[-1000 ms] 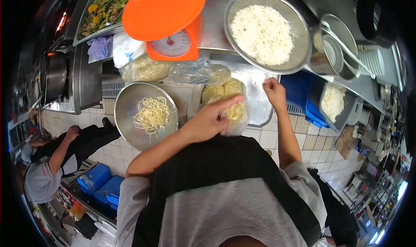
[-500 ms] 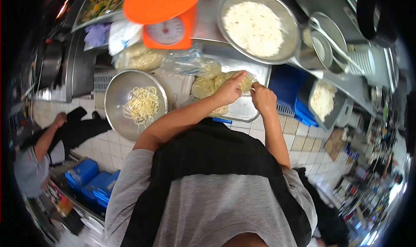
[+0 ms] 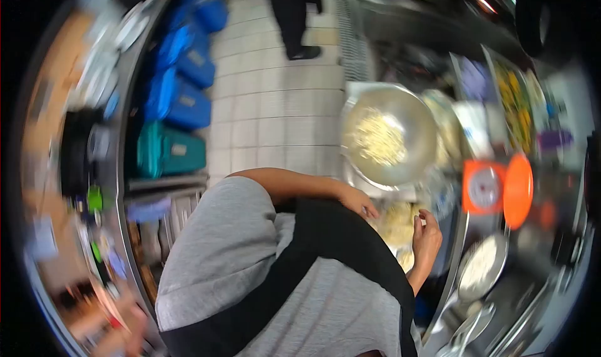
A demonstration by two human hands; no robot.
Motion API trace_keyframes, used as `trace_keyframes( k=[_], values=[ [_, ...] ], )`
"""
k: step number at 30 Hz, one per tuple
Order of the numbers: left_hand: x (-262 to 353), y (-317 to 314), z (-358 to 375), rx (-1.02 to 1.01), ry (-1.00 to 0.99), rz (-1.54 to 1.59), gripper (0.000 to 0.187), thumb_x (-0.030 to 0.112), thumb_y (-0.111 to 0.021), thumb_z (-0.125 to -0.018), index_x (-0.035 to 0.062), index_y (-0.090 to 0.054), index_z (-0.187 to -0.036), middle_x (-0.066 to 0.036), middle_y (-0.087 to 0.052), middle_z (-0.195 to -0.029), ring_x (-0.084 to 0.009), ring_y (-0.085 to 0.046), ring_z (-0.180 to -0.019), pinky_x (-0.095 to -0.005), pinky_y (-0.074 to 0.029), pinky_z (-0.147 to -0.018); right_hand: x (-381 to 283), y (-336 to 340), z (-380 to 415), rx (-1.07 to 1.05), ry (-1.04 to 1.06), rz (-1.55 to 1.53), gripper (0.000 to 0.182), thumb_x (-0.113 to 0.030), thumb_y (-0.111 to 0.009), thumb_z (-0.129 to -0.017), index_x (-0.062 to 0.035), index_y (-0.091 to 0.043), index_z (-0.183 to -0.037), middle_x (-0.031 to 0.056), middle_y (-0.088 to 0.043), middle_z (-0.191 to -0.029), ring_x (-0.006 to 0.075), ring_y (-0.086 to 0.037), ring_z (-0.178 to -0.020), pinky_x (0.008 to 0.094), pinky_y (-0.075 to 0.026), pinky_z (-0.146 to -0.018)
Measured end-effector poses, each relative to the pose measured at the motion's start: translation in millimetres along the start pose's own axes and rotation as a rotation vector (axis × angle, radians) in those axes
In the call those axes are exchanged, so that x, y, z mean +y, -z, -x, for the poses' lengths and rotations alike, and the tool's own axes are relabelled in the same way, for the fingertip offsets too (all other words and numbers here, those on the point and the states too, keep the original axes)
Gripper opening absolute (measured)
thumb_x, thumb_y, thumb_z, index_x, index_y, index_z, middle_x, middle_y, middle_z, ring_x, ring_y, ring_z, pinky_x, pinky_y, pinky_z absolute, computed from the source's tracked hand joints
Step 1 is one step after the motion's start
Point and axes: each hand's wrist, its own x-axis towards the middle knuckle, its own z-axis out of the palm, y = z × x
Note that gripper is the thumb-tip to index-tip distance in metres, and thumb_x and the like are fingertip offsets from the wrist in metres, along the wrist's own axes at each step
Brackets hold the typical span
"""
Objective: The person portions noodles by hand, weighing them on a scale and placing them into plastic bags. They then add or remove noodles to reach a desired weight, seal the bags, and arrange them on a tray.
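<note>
Bundles of pale noodles (image 3: pixel 398 224) lie in the tray area in front of me, partly hidden by my body. My left hand (image 3: pixel 359 202) is beside them on the left, fingers extended and holding nothing. On their other side is my right hand (image 3: pixel 428 237), its fingers loosely bent and apart, nothing visible in them. Just beyond the hands stands a large metal bowl (image 3: pixel 418 112) with loose noodles (image 3: pixel 377 138) inside. Clear plastic bagging (image 3: pixel 442 197) lies to the right of the bundles.
An orange scale (image 3: pixel 471 202) and a strainer (image 3: pixel 503 257) of white food stand to the right. Blue lidded bins (image 3: pixel 188 103) and a green bin (image 3: pixel 169 153) line the left side. A person in black trousers (image 3: pixel 289 19) stands on the tiled floor (image 3: pixel 275 116) ahead.
My view has swung left toward the aisle and bins. My hands, close together over the noodle bundles before, have come apart, and my right hand's pinch has loosened.
</note>
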Motion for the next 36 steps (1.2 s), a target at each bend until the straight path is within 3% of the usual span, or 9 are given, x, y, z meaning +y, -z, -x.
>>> trace_keyframes(
  k=[4,10,14,17,19,23,31,34,36],
  values=[
    [-58.7,-21.9,170.7,0.552,0.293,-0.077,0.055,0.030,-0.063,-0.082,0.0080,-0.049,-0.131,-0.014,-0.059,-0.121,-0.0276,-0.062,-0.100,-0.0364,-0.047,-0.087,-107.4,-36.7,-39.4,-0.062,0.390,-0.078,0.017,-0.016,-0.060,-0.086,-0.0035,-0.063,-0.098,0.0156,-0.065,-0.088,0.0307,-0.062,-0.068,0.0377,-0.047,-0.063],
    [-116.5,-147.7,404.3,1.407,0.721,0.069,0.049,0.030,-0.060,-0.083,0.0104,-0.053,-0.127,-0.014,-0.060,-0.118,-0.0306,-0.062,-0.095,-0.0381,-0.048,-0.085,-299.3,-128.6,-39.0,-0.216,0.906,-0.182,0.029,-0.019,-0.062,-0.087,0.0028,-0.052,-0.071,0.0185,-0.051,-0.067,0.0370,-0.049,-0.061,0.0403,-0.040,-0.057],
    [-122.1,-252.2,485.2,1.759,0.978,0.129,0.046,0.028,-0.060,-0.083,0.0097,-0.054,-0.124,-0.014,-0.061,-0.115,-0.0310,-0.062,-0.093,-0.0384,-0.049,-0.083,-418.5,-204.9,-2.5,-0.372,1.199,-0.197,0.013,-0.011,-0.058,-0.086,-0.0015,-0.056,-0.079,0.0182,-0.056,-0.078,0.0384,-0.055,-0.071,0.0433,-0.044,-0.063],
    [-104.5,-312.9,506.0,1.904,1.052,0.355,0.044,0.028,-0.060,-0.084,0.0089,-0.055,-0.123,-0.014,-0.062,-0.112,-0.0314,-0.062,-0.095,-0.0390,-0.048,-0.083,-493.5,-239.3,36.3,-0.623,1.464,-0.284,0.007,-0.005,-0.053,-0.086,-0.0047,-0.058,-0.091,0.0168,-0.059,-0.090,0.0382,-0.058,-0.077,0.0445,-0.047,-0.066],
    [-112.3,-350.0,504.8,2.001,1.072,0.406,0.043,0.028,-0.060,-0.084,0.0083,-0.056,-0.122,-0.014,-0.063,-0.109,-0.0313,-0.062,-0.095,-0.0389,-0.048,-0.083,-538.2,-250.2,58.1,-0.783,1.548,-0.113,0.020,0.003,-0.048,-0.084,-0.0062,-0.058,-0.099,0.0178,-0.060,-0.098,0.0393,-0.059,-0.084,0.0426,-0.048,-0.070],
    [-110.3,-387.6,500.6,2.102,1.110,0.596,0.044,0.030,-0.058,-0.083,0.0068,-0.056,-0.121,-0.015,-0.064,-0.110,-0.0329,-0.059,-0.101,-0.0396,-0.047,-0.088,-602.7,-282.1,70.1,-0.887,1.715,-0.036,0.022,0.002,-0.048,-0.083,-0.0081,-0.059,-0.100,0.0171,-0.060,-0.100,0.0384,-0.060,-0.085,0.0434,-0.049,-0.070],
    [-140.9,-359.7,502.0,2.042,1.204,0.713,0.048,0.029,-0.062,-0.082,0.0098,-0.054,-0.125,-0.016,-0.063,-0.111,-0.0325,-0.061,-0.098,-0.0391,-0.048,-0.087,-674.3,-336.1,49.5,-0.976,1.806,0.286,0.019,-0.016,-0.059,-0.084,-0.0096,-0.060,-0.102,0.0142,-0.062,-0.099,0.0344,-0.062,-0.087,0.0430,-0.050,-0.074],
    [-147.0,-339.0,523.2,1.987,1.134,0.589,0.053,0.032,-0.060,-0.081,0.0054,-0.052,-0.126,-0.019,-0.062,-0.112,-0.0349,-0.059,-0.103,-0.0412,-0.047,-0.089,-682.1,-345.4,28.1,-0.938,1.830,0.333,0.020,-0.019,-0.059,-0.084,-0.0097,-0.060,-0.102,0.0150,-0.062,-0.098,0.0341,-0.062,-0.088,0.0433,-0.050,-0.074],
    [-169.3,-342.8,541.2,2.060,1.052,0.800,0.062,0.034,-0.063,-0.079,0.0041,-0.047,-0.131,-0.020,-0.056,-0.123,-0.0337,-0.058,-0.107,-0.0388,-0.046,-0.091,-685.5,-339.8,20.4,-0.917,1.819,0.419,0.022,-0.022,-0.059,-0.084,-0.0097,-0.060,-0.103,0.0154,-0.062,-0.097,0.0331,-0.062,-0.088,0.0436,-0.050,-0.075]
  ],
)
